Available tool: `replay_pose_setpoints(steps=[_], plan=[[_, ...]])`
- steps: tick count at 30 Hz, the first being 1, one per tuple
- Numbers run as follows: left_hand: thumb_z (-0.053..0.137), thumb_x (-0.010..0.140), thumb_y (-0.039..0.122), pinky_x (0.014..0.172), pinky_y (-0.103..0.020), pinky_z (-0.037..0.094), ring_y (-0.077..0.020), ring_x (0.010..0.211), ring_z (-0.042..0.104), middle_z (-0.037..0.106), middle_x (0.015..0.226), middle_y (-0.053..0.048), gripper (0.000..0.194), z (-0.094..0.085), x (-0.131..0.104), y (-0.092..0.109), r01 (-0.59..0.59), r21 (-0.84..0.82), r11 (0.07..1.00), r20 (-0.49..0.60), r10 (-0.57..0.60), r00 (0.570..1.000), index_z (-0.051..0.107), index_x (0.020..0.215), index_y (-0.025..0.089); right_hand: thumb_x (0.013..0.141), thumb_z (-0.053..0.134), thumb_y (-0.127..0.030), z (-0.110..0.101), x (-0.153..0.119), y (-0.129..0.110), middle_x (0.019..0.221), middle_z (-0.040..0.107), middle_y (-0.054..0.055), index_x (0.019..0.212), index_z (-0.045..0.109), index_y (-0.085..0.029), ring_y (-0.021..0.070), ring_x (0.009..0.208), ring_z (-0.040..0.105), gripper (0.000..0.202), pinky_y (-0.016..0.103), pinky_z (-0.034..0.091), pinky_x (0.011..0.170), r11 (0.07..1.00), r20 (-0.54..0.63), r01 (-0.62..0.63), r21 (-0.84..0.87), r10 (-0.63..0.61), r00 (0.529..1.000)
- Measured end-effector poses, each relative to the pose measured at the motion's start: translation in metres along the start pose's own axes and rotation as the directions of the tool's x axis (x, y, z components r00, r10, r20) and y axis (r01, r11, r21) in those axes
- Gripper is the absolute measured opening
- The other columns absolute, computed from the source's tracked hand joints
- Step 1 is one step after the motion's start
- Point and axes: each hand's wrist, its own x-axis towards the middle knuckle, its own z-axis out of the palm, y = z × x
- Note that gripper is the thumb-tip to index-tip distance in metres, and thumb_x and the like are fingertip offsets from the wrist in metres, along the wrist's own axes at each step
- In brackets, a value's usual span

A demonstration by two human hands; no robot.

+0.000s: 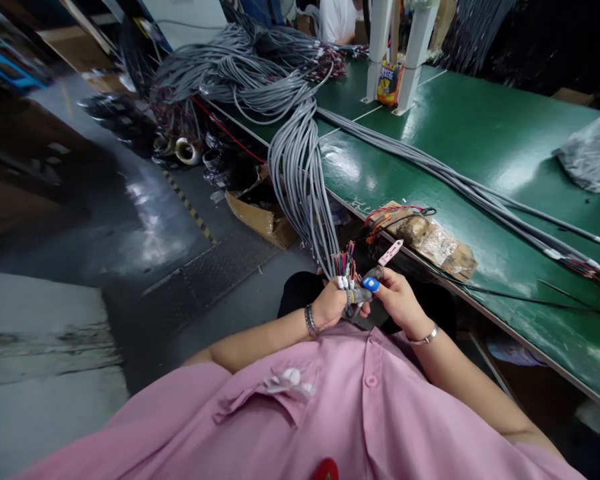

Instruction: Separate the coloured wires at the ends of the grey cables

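Together, both hands point(363, 297) (blue-tipped right thumb point(371, 285)) around gray cables point(305, 160).

Green tabletop point(485, 123) open beyond long cable run point(430, 161); hanging cable bundle point(303, 160), wooden block point(450, 257) obstruct near edge.

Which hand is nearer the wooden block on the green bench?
Right. The right hand is in front of the wooden block, toward the person; the left hand is farther off to its left, holding gray cables.
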Motion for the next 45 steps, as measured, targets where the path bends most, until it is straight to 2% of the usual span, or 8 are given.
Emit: replay_pose_setpoints(steps=[3, 9, 16, 21, 28, 31, 36, 45], plan=[[0.078, 0.067, 0.04, 0.046, -0.025, 0.046, -0.0142, 0.043, 0.059, 0.065, 0.053, -0.007, 0.031, 0.001, -0.002, 0.0, -0.032, -0.019, 0.999, -0.049, 0.031, 0.998, 0.068, 0.068, 0.01, 0.078, 0.072, -0.049, -0.002, 0.007, 0.002, 0.051, 0.061, -0.002, 0.076, 0.057, -0.022, 0.0166, 0.043, 0.057, 0.03, 0.029, 0.042, 0.048, 1.0, -0.018, -0.013, -0.012, 0.013, 1.0], [0.079, 0.065, 0.042, 0.051, -0.028, 0.052, -0.0155, 0.047, 0.061, 0.065, 0.055, -0.005, 0.033, 0.002, 0.0, -0.001, -0.075, -0.134, 0.988, -0.193, 0.048, 0.98, 0.067, 0.069, 0.011, 0.071, 0.079, -0.044, -0.012, 0.012, 0.017, 0.053, 0.052, -0.005, 0.064, 0.058, -0.019, 0.009, 0.048, 0.042, 0.033, 0.025, 0.035, 0.049, 0.998, -0.282, 0.056, -0.021, -0.059, 0.958], [0.078, 0.065, 0.042, 0.054, -0.029, 0.055, -0.0161, 0.052, 0.064, 0.067, 0.058, -0.005, 0.033, 0.0, 0.002, 0.001, -0.139, -0.182, 0.973, -0.282, 0.084, 0.956, 0.066, 0.07, 0.012, 0.073, 0.078, -0.041, -0.015, 0.005, 0.024, 0.06, 0.052, -0.004, 0.071, 0.062, -0.02, 0.0105, 0.054, 0.042, 0.026, 0.026, 0.038, 0.055, 0.998, -0.256, 0.059, -0.003, -0.057, 0.965], [0.08, 0.064, 0.04, 0.053, -0.028, 0.054, -0.0156, 0.051, 0.063, 0.067, 0.059, -0.005, 0.032, -0.001, 0.002, -0.001, -0.129, -0.157, 0.979, -0.278, 0.082, 0.957, 0.066, 0.07, 0.011, 0.079, 0.071, -0.046, -0.007, 0.007, 0.01, 0.069, 0.06, -0.002, 0.08, 0.063, -0.021, 0.011, 0.058, 0.049, 0.027, 0.026, 0.041, 0.057, 0.996, -0.223, 0.044, -0.072, -0.059, 0.973], [0.082, 0.061, 0.04, 0.052, -0.027, 0.053, -0.0175, 0.053, 0.065, 0.064, 0.054, -0.004, 0.034, 0.001, 0.002, -0.004, -0.088, -0.14, 0.986, -0.27, 0.047, 0.962, 0.065, 0.069, 0.011, 0.081, 0.067, -0.051, 0.01, 0.012, -0.009, 0.052, 0.06, -0.003, 0.077, 0.054, -0.023, 0.0154, 0.049, 0.055, 0.031, 0.03, 0.041, 0.054, 0.996, -0.04, 0.013, -0.087, -0.017, 0.999], [0.082, 0.06, 0.04, 0.051, -0.027, 0.053, -0.0161, 0.051, 0.063, 0.064, 0.055, -0.004, 0.034, 0.0, 0.002, -0.003, -0.1, -0.138, 0.985, -0.284, 0.057, 0.957, 0.064, 0.068, 0.011, 0.082, 0.067, -0.047, 0.005, 0.011, -0.005, 0.056, 0.063, -0.001, 0.076, 0.054, -0.022, 0.0152, 0.052, 0.057, 0.029, 0.028, 0.039, 0.053, 0.996, -0.053, -0.008, -0.084, 0.004, 0.999], [0.081, 0.061, 0.038, 0.051, -0.027, 0.053, -0.015, 0.049, 0.062, 0.065, 0.054, -0.004, 0.032, -0.001, 0.003, -0.003, -0.107, -0.13, 0.986, -0.283, 0.066, 0.957, 0.065, 0.067, 0.011, 0.078, 0.069, -0.052, -0.001, 0.011, 0.002, 0.055, 0.058, -0.003, 0.071, 0.054, -0.02, 0.0103, 0.049, 0.047, 0.035, 0.025, 0.036, 0.05, 0.99, -0.234, -0.026, -0.135, -0.007, 0.972], [0.08, 0.064, 0.036, 0.046, -0.026, 0.05, -0.0146, 0.044, 0.059, 0.065, 0.053, -0.004, 0.03, -0.002, 0.004, -0.009, -0.101, -0.089, 0.991, -0.257, 0.076, 0.964, 0.066, 0.069, 0.01, 0.079, 0.068, -0.047, 0.008, 0.009, -0.011, 0.054, 0.062, -0.002, 0.072, 0.051, -0.022, 0.0139, 0.05, 0.055, 0.031, 0.027, 0.04, 0.05, 0.989, -0.1, -0.024, -0.148, 0.009, 0.995]])
